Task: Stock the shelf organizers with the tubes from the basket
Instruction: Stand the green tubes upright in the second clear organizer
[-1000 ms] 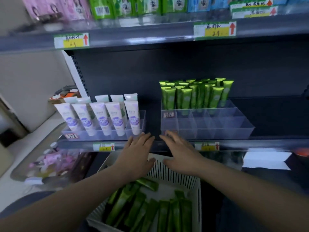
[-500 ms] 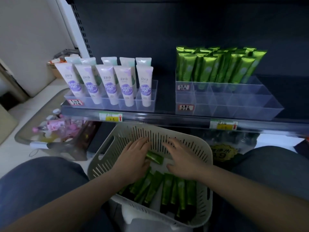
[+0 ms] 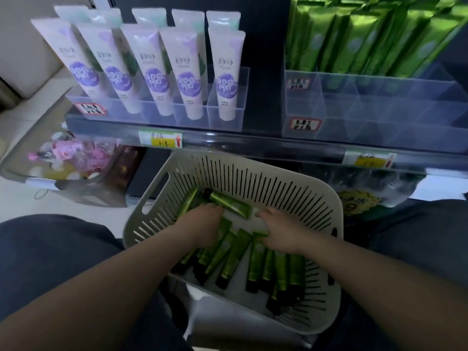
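Observation:
A white slotted basket [image 3: 253,171] stands below the shelf between my knees, with several green tubes [image 3: 255,264] on its floor. One green tube [image 3: 231,204] lies crosswise at the far side. My left hand [image 3: 202,225] rests on the left tubes with its fingers curled over them. My right hand [image 3: 282,231] curls its fingers and thumb round the top end of a tube; the grip itself is hidden beneath the hand. On the shelf, the clear right organizer [image 3: 379,117] holds standing green tubes [image 3: 367,39] in its back rows; its front compartments hold nothing.
A clear left organizer [image 3: 228,122] holds white tubes with purple labels [image 3: 152,72]. The shelf edge [image 3: 253,145] carries yellow price tags. A clear bag of pink items [image 3: 71,158] lies at lower left. My dark-trousered knees [image 3: 50,262] flank the basket.
Both hands dropped from the shelf edge into the basket, and their fingers went from straight to curled on the tubes. The view tilted downward and closer.

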Available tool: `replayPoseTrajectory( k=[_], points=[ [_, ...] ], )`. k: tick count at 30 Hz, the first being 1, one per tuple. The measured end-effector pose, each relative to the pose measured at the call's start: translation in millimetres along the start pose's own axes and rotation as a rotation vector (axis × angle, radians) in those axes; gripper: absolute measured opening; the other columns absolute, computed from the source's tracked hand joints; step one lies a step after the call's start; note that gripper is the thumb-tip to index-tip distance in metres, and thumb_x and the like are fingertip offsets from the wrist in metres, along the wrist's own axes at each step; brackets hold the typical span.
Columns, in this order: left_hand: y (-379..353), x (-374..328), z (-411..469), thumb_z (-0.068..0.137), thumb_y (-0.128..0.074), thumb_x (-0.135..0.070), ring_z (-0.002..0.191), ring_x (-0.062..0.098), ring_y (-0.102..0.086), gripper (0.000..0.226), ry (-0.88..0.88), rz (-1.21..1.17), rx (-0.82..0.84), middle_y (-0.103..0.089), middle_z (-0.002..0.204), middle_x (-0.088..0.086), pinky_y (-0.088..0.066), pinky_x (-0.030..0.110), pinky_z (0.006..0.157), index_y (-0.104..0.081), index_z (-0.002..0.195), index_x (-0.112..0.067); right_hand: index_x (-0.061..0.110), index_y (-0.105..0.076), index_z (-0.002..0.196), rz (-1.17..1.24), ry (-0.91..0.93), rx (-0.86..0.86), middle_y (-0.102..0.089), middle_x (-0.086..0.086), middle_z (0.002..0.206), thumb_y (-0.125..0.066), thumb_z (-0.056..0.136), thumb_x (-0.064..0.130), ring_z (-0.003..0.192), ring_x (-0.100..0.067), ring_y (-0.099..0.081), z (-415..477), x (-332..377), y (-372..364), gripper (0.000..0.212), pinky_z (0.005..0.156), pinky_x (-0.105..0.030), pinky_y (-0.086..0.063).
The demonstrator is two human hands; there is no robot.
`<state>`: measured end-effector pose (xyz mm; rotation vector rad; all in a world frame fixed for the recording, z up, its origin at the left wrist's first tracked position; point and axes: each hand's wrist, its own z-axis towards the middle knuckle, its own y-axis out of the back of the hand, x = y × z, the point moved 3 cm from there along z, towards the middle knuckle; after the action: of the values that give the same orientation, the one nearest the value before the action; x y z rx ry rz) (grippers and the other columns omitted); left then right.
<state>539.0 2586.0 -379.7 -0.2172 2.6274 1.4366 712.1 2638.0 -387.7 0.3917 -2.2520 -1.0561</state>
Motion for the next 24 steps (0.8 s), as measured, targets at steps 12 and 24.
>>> replayPoseTrajectory(
  k=[12, 24],
  points=[
    [-30, -5, 63, 0.092, -0.052, -0.017, 0.112, 0.026, -0.053, 0.033, 0.043, 0.009, 0.187, -0.054, 0.125, 0.014, -0.046, 0.035, 0.095, -0.052, 0.124, -0.010, 0.012, -0.039, 0.135, -0.050, -0.169, 0.223, -0.041, -0.010, 0.128, -0.056, 0.089, 0.024, 0.111, -0.023, -0.046, 46, -25, -40, 0.050, 0.089, -0.031, -0.046],
    [-52, 2, 90, 0.092, -0.053, -0.014, 0.121, 0.027, -0.048, 0.046, 0.024, 0.076, 0.256, -0.044, 0.136, 0.015, -0.042, 0.035, 0.101, -0.041, 0.134, -0.003, 0.012, -0.047, 0.119, -0.139, -0.201, 0.228, -0.041, -0.010, 0.117, -0.063, 0.083, 0.022, 0.105, -0.024, -0.045, 68, -37, -61, 0.040, 0.074, -0.029, -0.041]
  ],
)
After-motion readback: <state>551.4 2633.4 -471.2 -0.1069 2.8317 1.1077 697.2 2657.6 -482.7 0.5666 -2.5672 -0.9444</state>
